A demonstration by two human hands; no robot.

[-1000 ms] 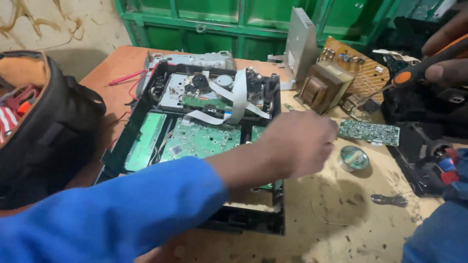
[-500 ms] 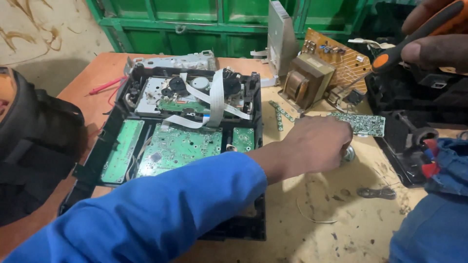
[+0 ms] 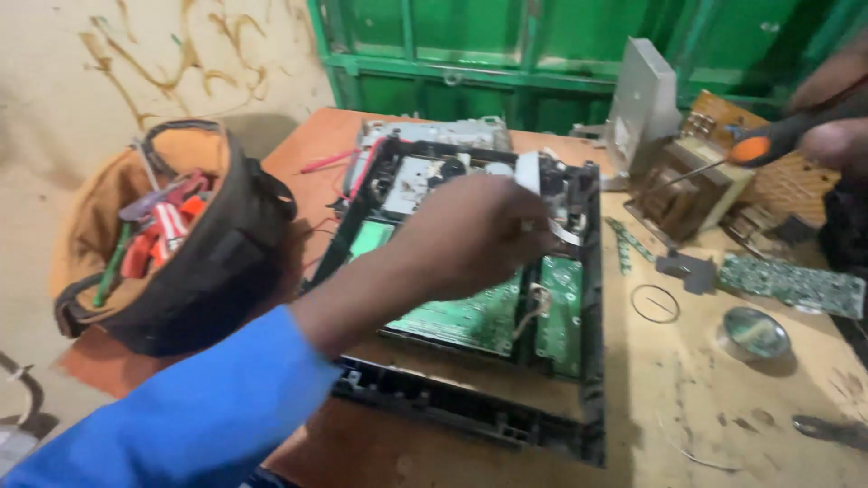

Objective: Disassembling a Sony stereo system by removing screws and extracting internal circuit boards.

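**Left hand over the open player, screwdriver in the right**

My left hand (image 3: 475,230) reaches across the opened player chassis (image 3: 470,298), with my fingers curled together over the white ribbon cable (image 3: 565,230) near the drive unit. I seem to pinch that cable, but the back of my hand hides the fingertips, so I cannot tell how tight the grip is or whether it truly holds anything. My blue sleeve (image 3: 199,407) runs up from the lower left.

My right hand (image 3: 836,136) sits at the upper right edge, its grip clenched around the orange-and-black screwdriver (image 3: 764,145); the thin shaft points down-left toward the transformer (image 3: 687,185).

The chassis lies on the worktop (image 3: 723,398), green circuit boards exposed inside. A tool bag (image 3: 176,239) stands at the left, and a small round tin (image 3: 755,333) and a loose green board (image 3: 796,285) lie to the right.

Half a second ago my left hand was out on the worktop beside the tin and the loose board; it has since swung back left over the chassis. The screwdriver stays in my right hand.
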